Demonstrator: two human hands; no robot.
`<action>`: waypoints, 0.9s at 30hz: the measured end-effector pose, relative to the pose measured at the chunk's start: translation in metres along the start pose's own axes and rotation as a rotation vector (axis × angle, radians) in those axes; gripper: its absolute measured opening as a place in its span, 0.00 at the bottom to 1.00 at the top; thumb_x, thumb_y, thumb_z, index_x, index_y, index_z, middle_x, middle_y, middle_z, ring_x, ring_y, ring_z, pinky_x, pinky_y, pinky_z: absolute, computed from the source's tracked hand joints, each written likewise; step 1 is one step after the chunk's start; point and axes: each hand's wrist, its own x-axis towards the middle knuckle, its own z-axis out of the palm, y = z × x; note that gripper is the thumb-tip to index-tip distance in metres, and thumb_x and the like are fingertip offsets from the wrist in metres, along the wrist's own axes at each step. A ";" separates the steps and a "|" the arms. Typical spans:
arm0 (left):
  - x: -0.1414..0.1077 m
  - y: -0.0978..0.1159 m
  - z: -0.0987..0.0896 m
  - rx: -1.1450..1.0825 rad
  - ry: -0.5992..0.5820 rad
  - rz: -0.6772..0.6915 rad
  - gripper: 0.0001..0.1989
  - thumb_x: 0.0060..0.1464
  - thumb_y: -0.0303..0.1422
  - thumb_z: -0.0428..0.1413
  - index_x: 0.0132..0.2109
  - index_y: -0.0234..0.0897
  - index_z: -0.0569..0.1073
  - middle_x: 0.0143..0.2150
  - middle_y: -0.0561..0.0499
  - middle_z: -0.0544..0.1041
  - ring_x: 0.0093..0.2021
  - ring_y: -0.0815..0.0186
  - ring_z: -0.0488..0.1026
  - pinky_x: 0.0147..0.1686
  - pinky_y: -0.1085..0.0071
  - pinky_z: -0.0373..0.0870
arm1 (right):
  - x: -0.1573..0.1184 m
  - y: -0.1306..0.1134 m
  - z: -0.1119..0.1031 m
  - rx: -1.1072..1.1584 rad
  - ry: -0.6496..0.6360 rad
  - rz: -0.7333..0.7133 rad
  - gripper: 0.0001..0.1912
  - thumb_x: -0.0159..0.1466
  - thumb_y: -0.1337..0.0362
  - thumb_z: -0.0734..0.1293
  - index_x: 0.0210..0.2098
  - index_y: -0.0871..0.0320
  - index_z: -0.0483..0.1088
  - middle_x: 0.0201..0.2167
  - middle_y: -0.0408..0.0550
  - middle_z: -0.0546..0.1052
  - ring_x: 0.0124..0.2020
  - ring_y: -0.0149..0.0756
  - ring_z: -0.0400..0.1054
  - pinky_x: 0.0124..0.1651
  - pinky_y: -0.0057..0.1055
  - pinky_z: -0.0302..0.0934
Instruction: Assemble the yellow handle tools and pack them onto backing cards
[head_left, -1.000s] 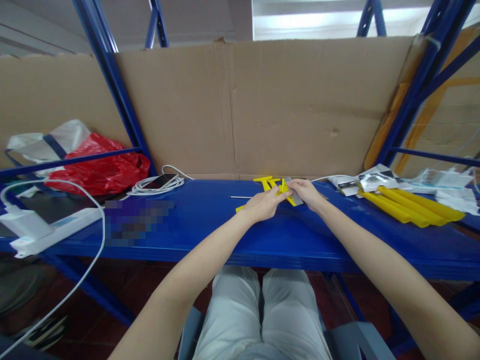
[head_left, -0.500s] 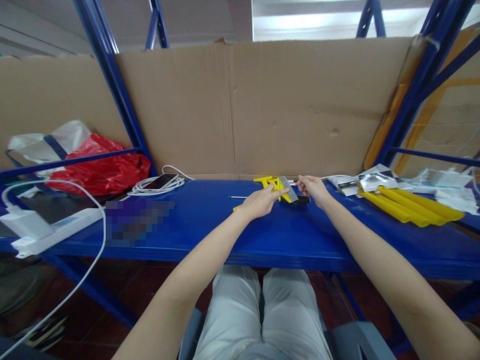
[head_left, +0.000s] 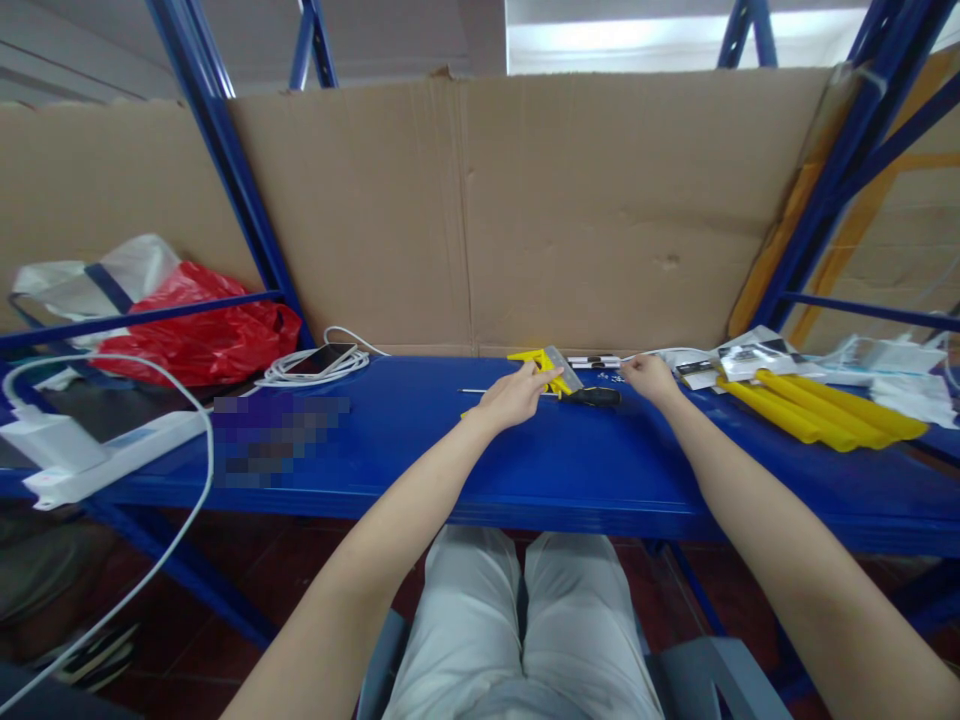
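Note:
My left hand (head_left: 516, 396) is closed on a yellow plastic piece with a flat grey plate (head_left: 564, 370), held tilted over the blue tabletop. My fingers cover part of it. Under and beside it lies a screwdriver, its black handle (head_left: 598, 397) to the right and its thin shaft pointing left. My right hand (head_left: 649, 380) is low over the table with its fingers curled together, and whatever they pinch is hidden. Just left of those fingers are several tiny pale bits (head_left: 611, 378), too small to name. Behind them lie black-and-white pen-like sticks (head_left: 592, 362).
Several yellow curved pieces (head_left: 817, 410) and silver packets (head_left: 757, 355) lie at the right. At the left are a coiled white cable (head_left: 315, 370), a power strip (head_left: 120, 460) and a red plastic bag (head_left: 210, 325). A cardboard wall (head_left: 600, 210) closes off the back.
My right hand has moved right, away from the yellow piece, and down to the tiny bits. My left hand has shifted slightly left with the yellow piece, uncovering the screwdriver handle.

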 end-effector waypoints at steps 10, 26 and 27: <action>0.001 -0.001 0.002 -0.003 -0.006 -0.020 0.24 0.63 0.30 0.44 0.65 0.46 0.61 0.51 0.46 0.69 0.47 0.63 0.72 0.47 0.68 0.68 | 0.003 0.011 0.001 0.000 0.019 0.001 0.10 0.59 0.63 0.64 0.22 0.57 0.71 0.23 0.51 0.76 0.31 0.39 0.71 0.34 0.29 0.61; -0.001 -0.001 0.002 -0.032 0.013 -0.039 0.23 0.62 0.29 0.44 0.64 0.45 0.62 0.51 0.46 0.69 0.46 0.62 0.73 0.47 0.67 0.69 | -0.009 -0.018 0.010 0.088 -0.101 -0.179 0.08 0.59 0.68 0.64 0.32 0.61 0.76 0.32 0.52 0.79 0.35 0.37 0.73 0.38 0.27 0.62; -0.001 -0.002 0.002 -0.031 0.006 -0.042 0.23 0.62 0.29 0.44 0.64 0.46 0.62 0.51 0.46 0.69 0.46 0.62 0.73 0.47 0.67 0.69 | -0.009 -0.023 0.011 0.079 -0.111 -0.206 0.08 0.59 0.67 0.64 0.32 0.61 0.76 0.33 0.52 0.79 0.35 0.37 0.73 0.38 0.27 0.62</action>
